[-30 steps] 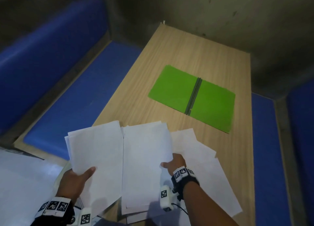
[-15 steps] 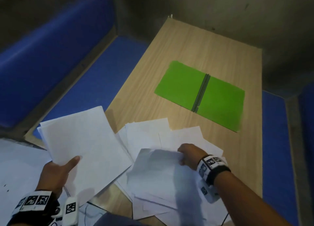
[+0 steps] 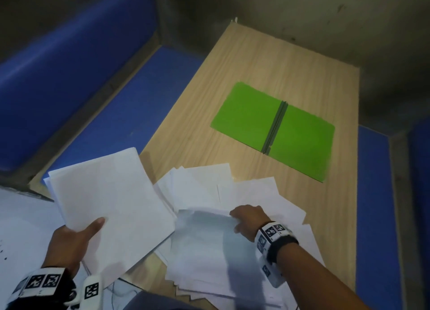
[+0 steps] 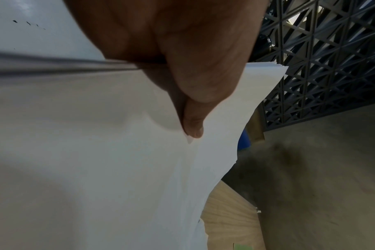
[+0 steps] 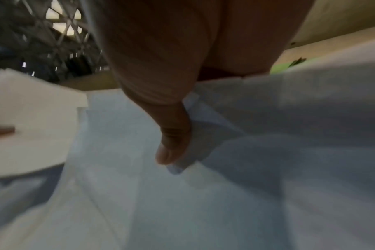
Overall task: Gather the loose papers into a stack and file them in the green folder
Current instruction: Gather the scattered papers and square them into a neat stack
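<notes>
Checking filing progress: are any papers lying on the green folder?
No. The folder lies open and bare on the table, apart from the papers spread nearer the person.

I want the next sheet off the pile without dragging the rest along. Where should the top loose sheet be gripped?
Probably at its raised far right corner, where the right hand already pinches the top loose sheet. That corner is lifted off the pile, so come from the right and peel toward the held stack.
</notes>
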### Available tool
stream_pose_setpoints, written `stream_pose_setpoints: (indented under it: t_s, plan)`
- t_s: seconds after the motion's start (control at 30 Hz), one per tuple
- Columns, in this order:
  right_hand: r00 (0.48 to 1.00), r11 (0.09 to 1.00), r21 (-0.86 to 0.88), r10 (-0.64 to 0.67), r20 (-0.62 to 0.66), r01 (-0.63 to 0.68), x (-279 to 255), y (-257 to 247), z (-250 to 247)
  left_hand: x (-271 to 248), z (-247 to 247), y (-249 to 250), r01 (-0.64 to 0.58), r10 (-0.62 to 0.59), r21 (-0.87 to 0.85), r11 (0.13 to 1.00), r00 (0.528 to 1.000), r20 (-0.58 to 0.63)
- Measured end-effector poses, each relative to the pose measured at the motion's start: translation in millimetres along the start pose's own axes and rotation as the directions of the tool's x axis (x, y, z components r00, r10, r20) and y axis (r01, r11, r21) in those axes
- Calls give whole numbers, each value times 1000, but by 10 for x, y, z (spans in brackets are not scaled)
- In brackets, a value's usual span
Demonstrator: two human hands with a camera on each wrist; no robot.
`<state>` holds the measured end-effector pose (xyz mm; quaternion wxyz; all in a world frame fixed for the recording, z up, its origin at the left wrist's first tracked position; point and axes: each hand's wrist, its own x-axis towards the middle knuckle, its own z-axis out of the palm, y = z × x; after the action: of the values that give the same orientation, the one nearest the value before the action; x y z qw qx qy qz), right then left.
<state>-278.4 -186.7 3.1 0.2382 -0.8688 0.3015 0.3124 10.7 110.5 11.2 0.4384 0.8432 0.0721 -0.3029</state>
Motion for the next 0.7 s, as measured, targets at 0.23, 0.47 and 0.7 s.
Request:
stream_pose_setpoints:
  t_s: [0.23,0.47,0.7]
  plan:
    - [982,889,454,128,-141,-51,-881,651,-460,511,-63,-351,45,-44,55,997,999,-32]
    - [978,974,93,200,56,-205,-1112,1135,-240,-2,145,27,-62,61,36,997,998,31]
    - [982,984,-22,178,-58,-179,-732,1296,525,-183,382,63,-118,113,35,992,986,119]
